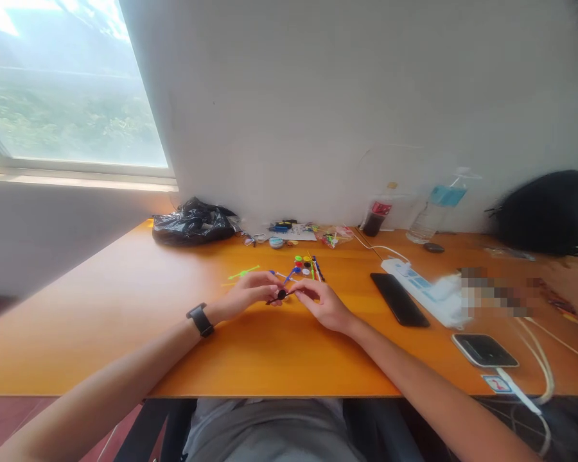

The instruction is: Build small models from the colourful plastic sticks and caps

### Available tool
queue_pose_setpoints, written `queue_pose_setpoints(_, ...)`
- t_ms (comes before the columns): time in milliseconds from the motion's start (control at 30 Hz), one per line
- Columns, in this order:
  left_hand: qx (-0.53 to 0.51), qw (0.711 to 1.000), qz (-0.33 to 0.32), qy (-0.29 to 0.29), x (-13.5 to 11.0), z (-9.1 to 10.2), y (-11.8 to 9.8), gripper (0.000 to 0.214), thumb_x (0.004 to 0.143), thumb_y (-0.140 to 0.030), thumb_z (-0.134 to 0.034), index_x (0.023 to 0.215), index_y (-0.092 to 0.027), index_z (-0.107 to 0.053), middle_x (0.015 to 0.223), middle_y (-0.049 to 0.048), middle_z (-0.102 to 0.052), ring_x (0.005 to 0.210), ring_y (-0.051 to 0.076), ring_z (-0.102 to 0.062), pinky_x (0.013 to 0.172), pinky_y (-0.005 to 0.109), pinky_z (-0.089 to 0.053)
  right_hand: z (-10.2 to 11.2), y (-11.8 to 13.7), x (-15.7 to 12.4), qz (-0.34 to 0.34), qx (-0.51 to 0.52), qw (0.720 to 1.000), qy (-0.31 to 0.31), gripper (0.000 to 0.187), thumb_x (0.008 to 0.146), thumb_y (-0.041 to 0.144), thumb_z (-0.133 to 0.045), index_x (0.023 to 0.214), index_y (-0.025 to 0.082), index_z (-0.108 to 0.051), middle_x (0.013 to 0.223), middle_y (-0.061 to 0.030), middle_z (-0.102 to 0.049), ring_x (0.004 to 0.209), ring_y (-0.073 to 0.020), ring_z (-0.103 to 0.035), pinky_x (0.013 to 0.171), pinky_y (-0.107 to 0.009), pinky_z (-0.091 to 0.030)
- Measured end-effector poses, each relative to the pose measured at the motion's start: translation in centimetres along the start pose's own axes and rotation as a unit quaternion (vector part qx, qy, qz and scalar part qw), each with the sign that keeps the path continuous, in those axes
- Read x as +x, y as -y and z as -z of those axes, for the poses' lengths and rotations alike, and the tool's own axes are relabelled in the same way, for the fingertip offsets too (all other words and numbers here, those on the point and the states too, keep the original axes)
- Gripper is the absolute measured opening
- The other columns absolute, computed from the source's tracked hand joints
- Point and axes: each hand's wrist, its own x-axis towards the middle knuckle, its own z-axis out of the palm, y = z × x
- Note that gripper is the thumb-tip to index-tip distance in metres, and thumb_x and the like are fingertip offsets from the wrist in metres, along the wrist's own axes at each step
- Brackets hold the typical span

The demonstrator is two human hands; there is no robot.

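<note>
Two forearms are reaching from the near edge over an orange wooden desk [125,327], above a grey shirt [270,430]. A white-rimmed device [485,350] is lying near that edge at the right, with a white cable [517,390] running from it. The left wrist is wearing a black watch [201,319].

In front of the body, the hands are working close together. The left hand [254,292] is holding a small black round piece [281,294], its thumb and fingers pinching it from the side. The right hand [324,304] is pinching a thin dark stem [291,292] between thumb and forefinger, just beside the round piece; whether the two are joining, I cannot tell. Both are sitting just above the desk, midway across.

To the right, a black phone [399,299] is lying alongside a white power strip [409,282]. Just beyond the hands, a bright green piece [244,273] is resting at the left, while small coloured caps [298,259] and thin sticks [318,266] are lying grouped farther ahead.

Along the wall [293,115], a black plastic bag [192,221] is slumping at the left, a dark drink bottle [374,219] and a clear bottle [426,221] are standing, and a black backpack [544,215] is leaning. A window [67,96] is letting in daylight.
</note>
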Motion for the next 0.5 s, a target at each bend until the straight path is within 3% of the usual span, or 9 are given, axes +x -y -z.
queue_pose_setpoints(100, -0.004, 1.000, 0.006, 0.003, -0.1, -0.2, -0.5, 0.029, 0.084, -0.039, -0.085, 0.096, -0.015, -0.075, 0.090, 0.0062, -0.073, 0.080, 0.017, -0.068, 0.078, 0.031, -0.055, 0.0, 0.0, 0.0, 0.002, -0.003, 1.000, -0.003, 0.025, 0.104, 0.037, -0.056, 0.109, 0.020, -0.074, 0.107, -0.0076, -0.074, 0.092, -0.0207, -0.068, 0.082, -0.032, -0.054)
queue_pose_setpoints(200, -0.008, 1.000, 0.012, -0.002, -0.2, -0.5, -0.8, 0.032, 0.082, -0.040, -0.088, 0.097, -0.014, -0.075, 0.091, 0.0055, -0.071, 0.078, 0.015, -0.067, 0.078, 0.032, -0.056, 0.0, 0.1, -0.1, 0.029, -0.037, 0.998, -0.041, 0.029, 0.104, 0.037, -0.057, 0.127, 0.024, -0.068, 0.115, -0.0084, -0.070, 0.099, -0.0220, -0.065, 0.088, -0.035, -0.053)
queue_pose_setpoints(300, -0.006, 1.000, 0.002, -0.009, -0.2, -0.5, -0.7, 0.034, 0.084, -0.041, -0.086, 0.101, -0.014, -0.075, 0.092, 0.0065, -0.072, 0.077, 0.015, -0.067, 0.082, 0.035, -0.057, 0.1, 0.3, -0.3, 0.046, -0.049, 0.995, -0.078, 0.043, 0.105, 0.037, -0.057, 0.147, 0.028, -0.054, 0.124, -0.0098, -0.064, 0.107, -0.0235, -0.062, 0.095, -0.039, -0.052)
queue_pose_setpoints(433, -0.006, 0.999, -0.018, -0.029, 0.0, -0.3, -0.1, 0.035, 0.084, -0.042, -0.087, 0.098, -0.013, -0.074, 0.097, 0.0085, -0.073, 0.080, 0.017, -0.069, 0.086, 0.038, -0.058, 0.0, 0.5, -0.4, 0.033, -0.020, 0.996, -0.087, 0.066, 0.103, 0.042, -0.058, 0.163, 0.029, -0.031, 0.118, -0.0086, -0.059, 0.092, -0.0199, -0.060, 0.088, -0.037, -0.054)
queue_pose_setpoints(500, -0.004, 0.999, -0.024, -0.040, 0.1, -0.1, 0.3, 0.035, 0.083, -0.041, -0.087, 0.097, -0.013, -0.073, 0.097, 0.0083, -0.074, 0.080, 0.017, -0.070, 0.086, 0.038, -0.059, 0.0, 0.6, -0.5, 0.023, -0.002, 0.998, -0.053, 0.061, 0.100, 0.049, -0.062, 0.155, 0.027, -0.045, 0.112, -0.0064, -0.059, 0.083, -0.0172, -0.058, 0.081, -0.034, -0.054)
